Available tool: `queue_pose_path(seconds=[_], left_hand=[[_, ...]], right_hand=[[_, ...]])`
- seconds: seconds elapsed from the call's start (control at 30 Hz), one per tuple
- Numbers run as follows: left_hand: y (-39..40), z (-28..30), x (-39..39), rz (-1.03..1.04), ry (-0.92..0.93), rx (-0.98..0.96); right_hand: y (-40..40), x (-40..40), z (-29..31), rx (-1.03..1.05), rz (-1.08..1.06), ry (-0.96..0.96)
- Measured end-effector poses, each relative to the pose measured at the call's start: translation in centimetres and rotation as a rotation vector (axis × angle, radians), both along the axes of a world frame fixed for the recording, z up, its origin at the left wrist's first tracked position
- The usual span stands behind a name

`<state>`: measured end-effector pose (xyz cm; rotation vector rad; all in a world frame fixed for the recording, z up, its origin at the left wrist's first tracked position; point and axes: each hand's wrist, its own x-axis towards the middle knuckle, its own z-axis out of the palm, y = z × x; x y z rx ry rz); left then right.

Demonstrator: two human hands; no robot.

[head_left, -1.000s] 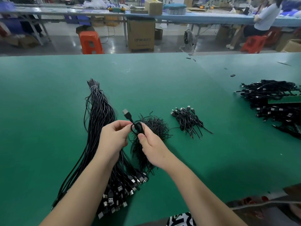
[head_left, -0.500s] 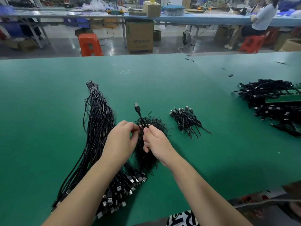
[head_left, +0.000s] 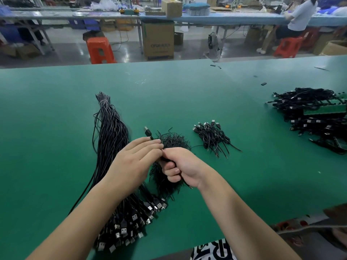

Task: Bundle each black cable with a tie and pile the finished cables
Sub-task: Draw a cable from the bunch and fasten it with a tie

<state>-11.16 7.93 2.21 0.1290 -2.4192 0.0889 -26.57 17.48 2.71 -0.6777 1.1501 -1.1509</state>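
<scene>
Above the green table (head_left: 56, 128), the right hand (head_left: 185, 167) clenches 1 coiled black cable (head_left: 148, 131) steady over the tie heap (head_left: 172, 141), apparently so the left hand (head_left: 135, 162) can pinch a tie round it

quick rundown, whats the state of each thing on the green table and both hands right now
left hand: fingers pinch the cable in hand
right hand: curled, its grip on the same cable
cable in hand: coiled between the hands, plug sticking up, tie not seen
loose cable bunch: long, banded at the far end, lying flat
tie pile: heaped behind the hands
finished pile: small, coiled, right of the ties
far right heap: tangled
</scene>
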Motion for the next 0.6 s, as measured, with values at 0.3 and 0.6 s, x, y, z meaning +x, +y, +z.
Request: queue_pose_path(seconds=[0.3, 0.6], left_hand=[[1.4, 0.8, -0.4, 0.16, 0.069, 0.367], [2.0, 1.4, -1.3, 0.31, 0.132, 0.684]], right_hand=[[0.0, 0.4, -0.5, -0.031, 0.067, 0.096], [0.0, 1.5, -1.0, -0.144, -0.03, 0.506]])
